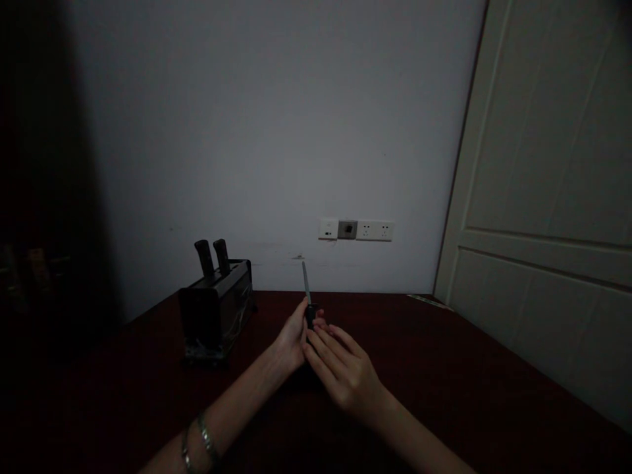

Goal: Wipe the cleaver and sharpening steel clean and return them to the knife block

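Note:
A thin grey rod with a black handle, a honing steel (pixel 306 282), points upward over the dark red table (pixel 444 368). My left hand (pixel 292 337) is wrapped round its black handle. My right hand (pixel 343 376) lies just in front of it, fingers stretched toward the handle and touching it or the left hand's fingers. A bracelet (pixel 207 440) circles my left wrist. To the left stands a black knife block (pixel 217 311) with two black handles sticking out of its top.
A white wall rises behind the table, with a row of sockets (pixel 356 230) low on it. A pale panelled door (pixel 548 197) fills the right side. The far left of the room is in deep shadow.

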Tool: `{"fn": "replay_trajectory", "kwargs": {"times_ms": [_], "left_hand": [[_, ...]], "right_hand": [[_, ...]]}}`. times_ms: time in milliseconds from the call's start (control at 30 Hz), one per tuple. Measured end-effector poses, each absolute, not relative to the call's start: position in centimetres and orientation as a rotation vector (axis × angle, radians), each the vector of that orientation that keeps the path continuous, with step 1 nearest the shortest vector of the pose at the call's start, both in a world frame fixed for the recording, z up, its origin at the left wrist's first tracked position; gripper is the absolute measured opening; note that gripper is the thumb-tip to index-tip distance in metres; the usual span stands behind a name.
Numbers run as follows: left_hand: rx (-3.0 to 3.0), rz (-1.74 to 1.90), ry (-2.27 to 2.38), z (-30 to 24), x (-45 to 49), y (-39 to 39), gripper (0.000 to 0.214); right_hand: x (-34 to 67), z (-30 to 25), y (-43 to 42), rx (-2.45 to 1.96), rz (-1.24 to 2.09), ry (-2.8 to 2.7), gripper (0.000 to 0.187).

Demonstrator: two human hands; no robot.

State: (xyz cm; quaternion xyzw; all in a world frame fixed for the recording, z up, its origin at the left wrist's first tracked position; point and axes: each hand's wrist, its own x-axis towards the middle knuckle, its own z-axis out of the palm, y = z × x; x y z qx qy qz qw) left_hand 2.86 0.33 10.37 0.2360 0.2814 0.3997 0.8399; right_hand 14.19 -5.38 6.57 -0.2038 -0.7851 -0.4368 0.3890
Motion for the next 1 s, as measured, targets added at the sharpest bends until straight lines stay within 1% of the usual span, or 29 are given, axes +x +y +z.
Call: {"fn": "replay_trajectory", "kwargs": {"times_ms": [133,300,367,467,567,700,800,867,1000], "left_hand": [[0.55,0.893,0.593,9.3,3.0,1.0,0.046],[0.758,1.037,0.587,7.5,1.8,2.9,0.042],[0.88,1.096,0.61,6.4,0.9,3.4,0.044],[1.005,1.151,0.714,4.3,-0.2,3.5,0.048],[1.06,1.197,0.826,2.1,-0.6,2.8,0.052],[1.115,1.223,0.912,0.1,-0.3,1.4,0.057],[1.128,1.205,0.946,-0.4,-0.1,0.6,0.061],[1.132,1.194,0.956,-0.5,0.1,0.2,0.062],[1.117,1.167,0.974,-1.0,0.6,-0.4,0.064]], "right_hand": [[13.6,5.2,-5.0,-0.564,-1.048,-2.054,0.032],[13.9,4.6,-6.3,-0.687,-0.766,-2.303,0.051],[14.7,4.0,-6.5,-0.675,-0.599,-2.277,0.053],[15.9,2.4,-5.5,-0.707,-0.356,-2.217,0.048],[16.4,0.6,-3.7,-0.794,-0.131,-2.321,0.044],[15.8,-0.8,-1.4,-0.856,0.131,-2.514,0.048],[15.2,-1.4,0.0,-0.957,0.243,-2.542,0.048],[14.9,-1.9,0.8,-0.984,0.277,-2.511,0.043],[14.6,-2.5,2.1,-0.943,0.338,-2.378,0.024]]}}
